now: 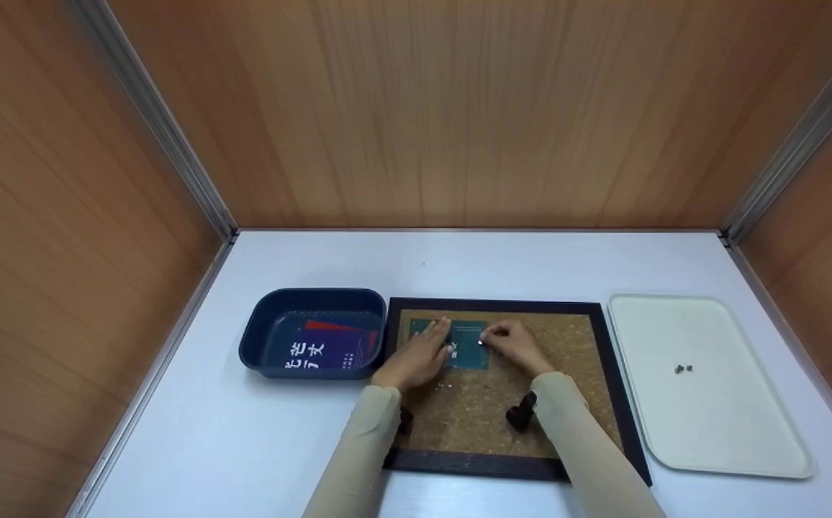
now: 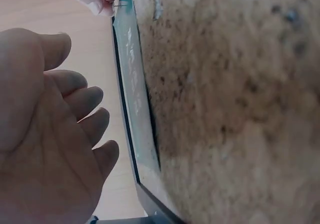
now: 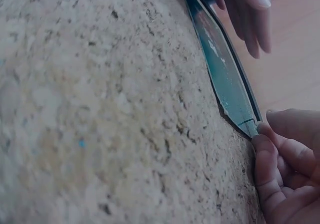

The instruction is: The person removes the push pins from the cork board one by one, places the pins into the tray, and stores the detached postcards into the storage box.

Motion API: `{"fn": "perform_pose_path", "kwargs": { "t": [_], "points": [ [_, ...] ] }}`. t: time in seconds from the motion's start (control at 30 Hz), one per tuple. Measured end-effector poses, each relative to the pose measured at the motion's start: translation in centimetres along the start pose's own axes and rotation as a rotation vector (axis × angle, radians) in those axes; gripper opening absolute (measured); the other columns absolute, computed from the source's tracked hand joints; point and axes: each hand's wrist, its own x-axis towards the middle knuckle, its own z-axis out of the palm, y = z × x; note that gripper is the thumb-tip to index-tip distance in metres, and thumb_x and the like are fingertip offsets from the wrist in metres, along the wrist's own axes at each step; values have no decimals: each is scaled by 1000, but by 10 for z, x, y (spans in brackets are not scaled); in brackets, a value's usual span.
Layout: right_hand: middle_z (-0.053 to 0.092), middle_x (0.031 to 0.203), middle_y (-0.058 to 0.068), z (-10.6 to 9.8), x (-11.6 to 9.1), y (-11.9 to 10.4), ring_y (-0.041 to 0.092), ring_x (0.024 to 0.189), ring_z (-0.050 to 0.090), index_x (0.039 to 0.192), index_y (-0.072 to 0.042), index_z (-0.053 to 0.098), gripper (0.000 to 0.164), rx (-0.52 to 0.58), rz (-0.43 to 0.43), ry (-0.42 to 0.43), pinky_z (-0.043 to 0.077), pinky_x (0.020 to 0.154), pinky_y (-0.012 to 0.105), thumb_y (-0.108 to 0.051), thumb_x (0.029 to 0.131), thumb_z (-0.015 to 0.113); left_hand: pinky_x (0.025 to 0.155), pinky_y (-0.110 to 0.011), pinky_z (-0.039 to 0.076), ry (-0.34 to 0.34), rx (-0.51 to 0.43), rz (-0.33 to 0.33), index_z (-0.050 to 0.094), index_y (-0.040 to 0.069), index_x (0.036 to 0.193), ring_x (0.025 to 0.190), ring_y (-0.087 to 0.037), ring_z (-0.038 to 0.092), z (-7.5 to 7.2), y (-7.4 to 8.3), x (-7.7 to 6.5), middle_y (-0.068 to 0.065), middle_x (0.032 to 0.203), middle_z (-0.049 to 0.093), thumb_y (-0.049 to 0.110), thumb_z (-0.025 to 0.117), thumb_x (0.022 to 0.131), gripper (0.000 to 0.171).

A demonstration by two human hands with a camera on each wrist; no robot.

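Note:
A green card (image 1: pixel 468 345) with white lettering lies on the upper part of a dark-framed cork board (image 1: pixel 560 360). My left hand (image 1: pixel 419 356) is over the card's left part, fingers extended; whether it touches the card I cannot tell. At the card's right edge, my right hand (image 1: pixel 517 345) pinches a small push pin (image 3: pixel 251 126) between thumb and fingers. Its thin needle shows against the card's corner in the right wrist view. Whether the tip is in the cork I cannot tell.
Left of the board stands a dark blue bin (image 1: pixel 258 338) holding a purple and red printed card (image 1: pixel 333 345). On the right, a pale tray (image 1: pixel 718 424) bears a few small metallic pieces (image 1: pixel 682 369). Small shiny bits (image 1: pixel 443 385) lie on the cork below the left hand.

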Motion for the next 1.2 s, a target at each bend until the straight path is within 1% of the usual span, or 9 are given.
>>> {"fn": "perform_pose_path", "kwargs": {
  "t": [0.1, 0.23, 0.37, 0.5, 0.67, 0.93, 1.2],
  "points": [
    [69, 102, 10, 1, -1, 0, 16, 84, 60, 102, -6, 72, 21, -16, 2, -6, 50, 70, 28, -23, 94, 62, 122, -44, 15, -26, 6, -7, 16, 11, 155, 150, -21, 12, 1, 0, 1, -5, 162, 14, 35, 33, 106, 57],
    [69, 105, 10, 3, -1, -1, 18, 91, 63, 105, -7, 71, 23, -31, 15, -2, 53, 80, 36, -25, 94, 62, 123, -44, 15, -60, 9, -16, 18, 10, 154, 150, -22, 13, 2, -2, 3, -5, 162, 15, 34, 31, 106, 56],
    [69, 104, 10, 5, -1, -2, 19, 94, 64, 103, -7, 71, 22, -41, 18, 14, 53, 86, 40, -25, 93, 63, 123, -43, 14, -94, 8, -32, 20, 10, 154, 150, -21, 12, 3, -2, 5, -5, 161, 15, 34, 30, 106, 54],
    [70, 102, 9, 8, -1, -4, 20, 93, 64, 100, -7, 72, 20, -55, 1, 21, 53, 85, 40, -23, 92, 64, 123, -43, 14, -109, 22, -42, 23, 9, 153, 150, -21, 12, 3, -2, 7, -6, 161, 15, 33, 30, 106, 54],
    [70, 99, 9, 9, -2, -5, 19, 91, 64, 97, -7, 73, 18, -65, -15, 27, 53, 84, 38, -21, 92, 65, 122, -45, 15, -125, 44, -39, 24, 8, 153, 150, -23, 12, 4, -2, 8, -7, 161, 15, 32, 32, 106, 53],
    [68, 95, 7, 7, -4, -3, 16, 84, 60, 93, -8, 70, 16, -78, -5, 25, 51, 75, 32, -23, 92, 65, 123, -46, 13, -153, 31, -13, 22, 7, 153, 150, -24, 9, 5, -3, 9, -7, 162, 12, 31, 31, 106, 53],
    [67, 96, 6, 8, -5, -2, 16, 85, 60, 94, -9, 68, 14, -85, -21, 11, 51, 77, 34, -21, 95, 61, 122, -48, 11, -178, 14, 5, 21, 5, 153, 150, -26, 7, 3, -3, 9, -10, 162, 10, 28, 30, 107, 53]
  ]
}}
